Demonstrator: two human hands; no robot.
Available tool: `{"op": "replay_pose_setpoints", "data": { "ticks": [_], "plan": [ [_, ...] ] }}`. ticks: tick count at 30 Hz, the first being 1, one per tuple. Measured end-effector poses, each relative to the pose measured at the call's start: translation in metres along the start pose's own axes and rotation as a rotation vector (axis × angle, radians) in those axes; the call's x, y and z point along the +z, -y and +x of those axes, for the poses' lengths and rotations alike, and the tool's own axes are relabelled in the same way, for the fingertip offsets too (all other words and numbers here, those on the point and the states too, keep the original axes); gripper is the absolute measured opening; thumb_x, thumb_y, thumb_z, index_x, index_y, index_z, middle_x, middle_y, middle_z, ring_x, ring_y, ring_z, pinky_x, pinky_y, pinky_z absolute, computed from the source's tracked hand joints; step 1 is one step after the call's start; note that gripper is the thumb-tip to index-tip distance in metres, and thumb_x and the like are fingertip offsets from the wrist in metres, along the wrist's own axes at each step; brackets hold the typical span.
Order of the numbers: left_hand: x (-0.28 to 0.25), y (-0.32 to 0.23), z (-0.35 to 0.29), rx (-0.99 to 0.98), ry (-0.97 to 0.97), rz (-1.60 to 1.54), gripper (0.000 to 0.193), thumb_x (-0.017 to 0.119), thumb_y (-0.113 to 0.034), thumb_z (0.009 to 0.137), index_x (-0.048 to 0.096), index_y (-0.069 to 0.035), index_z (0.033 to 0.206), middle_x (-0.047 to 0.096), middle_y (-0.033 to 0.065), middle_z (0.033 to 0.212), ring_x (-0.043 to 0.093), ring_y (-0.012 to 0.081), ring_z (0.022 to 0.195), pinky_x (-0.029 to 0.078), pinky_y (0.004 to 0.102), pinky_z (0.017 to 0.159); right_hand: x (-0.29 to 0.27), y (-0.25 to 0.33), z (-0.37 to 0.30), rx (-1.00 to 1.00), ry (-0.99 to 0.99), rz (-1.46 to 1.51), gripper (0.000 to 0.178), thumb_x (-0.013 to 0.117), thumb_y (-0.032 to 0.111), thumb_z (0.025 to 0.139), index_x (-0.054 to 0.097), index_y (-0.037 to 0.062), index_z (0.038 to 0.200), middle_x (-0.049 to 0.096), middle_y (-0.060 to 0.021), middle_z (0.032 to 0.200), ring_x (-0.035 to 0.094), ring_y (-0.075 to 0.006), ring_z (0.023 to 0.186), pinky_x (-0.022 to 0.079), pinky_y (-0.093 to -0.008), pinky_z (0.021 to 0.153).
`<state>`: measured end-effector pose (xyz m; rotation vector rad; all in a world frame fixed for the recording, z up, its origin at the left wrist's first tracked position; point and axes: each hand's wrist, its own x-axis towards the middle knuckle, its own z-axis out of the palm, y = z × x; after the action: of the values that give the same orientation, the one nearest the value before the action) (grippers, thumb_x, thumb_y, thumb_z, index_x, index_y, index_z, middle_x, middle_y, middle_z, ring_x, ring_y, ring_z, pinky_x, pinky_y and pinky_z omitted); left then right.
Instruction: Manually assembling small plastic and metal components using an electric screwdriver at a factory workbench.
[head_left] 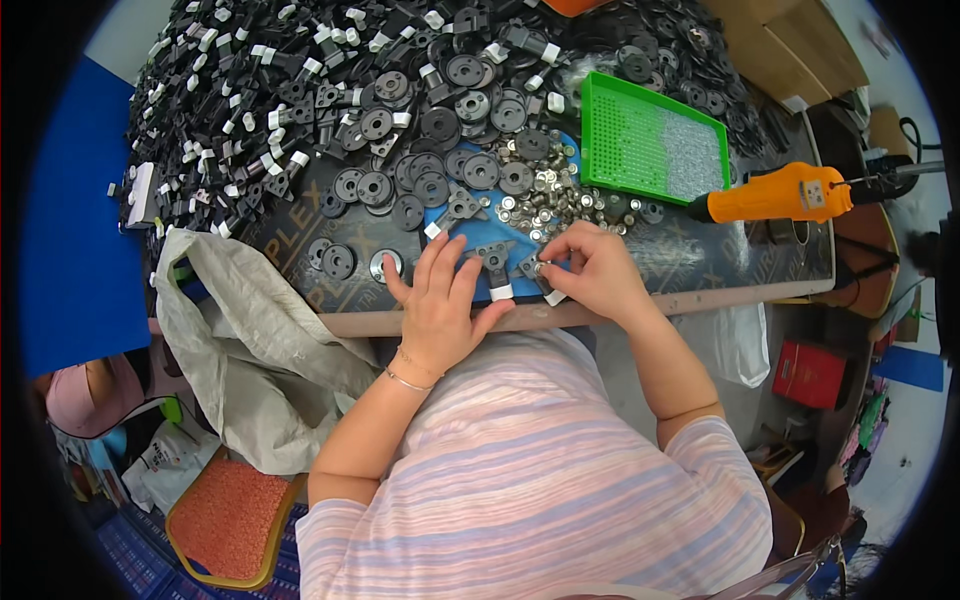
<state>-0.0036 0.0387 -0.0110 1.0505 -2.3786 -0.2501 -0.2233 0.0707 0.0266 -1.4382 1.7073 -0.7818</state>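
Cluttered workbench (700,262): both hands (440,310) (592,272) press 2 black brackets (496,262), seemingly.

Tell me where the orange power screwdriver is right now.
In the head view the orange screwdriver lies on the table's right side, just below the green tray and up-right of the right hand, which does not touch it.

Under your left hand (440,305) lies a small black bracket (495,262) with a white tip, flat on the table's near edge, its white end pointing toward you beside your thumb. Your right hand (590,270) pinches a second black bracket (532,268), also white-tipped, just to the right of the first, with a small silvery piece at your fingertips.
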Motion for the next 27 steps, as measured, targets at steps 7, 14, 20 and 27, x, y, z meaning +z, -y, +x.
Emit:
{"op": "replay_pose_setpoints", "data": {
  "ticks": [7,14,20,27],
  "plan": [
    [-0.001,0.001,0.001,-0.035,0.014,-0.029,0.057,0.070,-0.051,0.073,0.056,-0.009,0.108,0.049,0.0107,0.127,0.040,0.0287,0.126,0.001,0.0605,0.106,0.006,-0.001,0.003,0.002,-0.009,-0.005,0.015,0.072,0.012,0.071,0.067,0.0042,0.082,0.057,-0.0051,0.078,0.053,-0.0130,0.059,0.045,-0.0269,0.055],
    [-0.004,0.000,0.006,-0.046,0.074,-0.039,0.066,0.069,-0.054,0.071,0.054,-0.008,0.117,0.046,0.0120,0.132,0.036,0.0300,0.129,0.001,0.0602,0.106,-0.005,-0.005,0.017,-0.091,-0.150,-0.136,0.010,0.070,0.007,0.075,0.068,0.0057,0.085,0.057,-0.0050,0.079,0.056,-0.0126,0.060,0.044,-0.0270,0.055],
    [-0.005,0.000,0.008,-0.063,0.126,-0.039,0.071,0.068,-0.055,0.072,0.052,-0.009,0.123,0.043,0.0128,0.135,0.033,0.0308,0.132,0.004,0.0611,0.105,-0.003,0.004,0.030,-0.191,-0.018,-0.522,0.013,0.066,0.012,0.078,0.072,0.0136,0.089,0.061,-0.0049,0.086,0.063,-0.0252,0.079,0.050,-0.0354,0.067],
    [-0.004,-0.001,0.006,-0.058,0.126,-0.048,0.072,0.068,-0.054,0.072,0.051,-0.009,0.125,0.043,0.0135,0.135,0.033,0.0310,0.131,0.006,0.0621,0.105,-0.006,0.006,0.038,-0.274,0.123,-0.673,0.013,0.067,0.014,0.076,0.072,0.0135,0.088,0.062,-0.0028,0.086,0.063,-0.0241,0.076,0.051,-0.0363,0.065]
  ]
}}
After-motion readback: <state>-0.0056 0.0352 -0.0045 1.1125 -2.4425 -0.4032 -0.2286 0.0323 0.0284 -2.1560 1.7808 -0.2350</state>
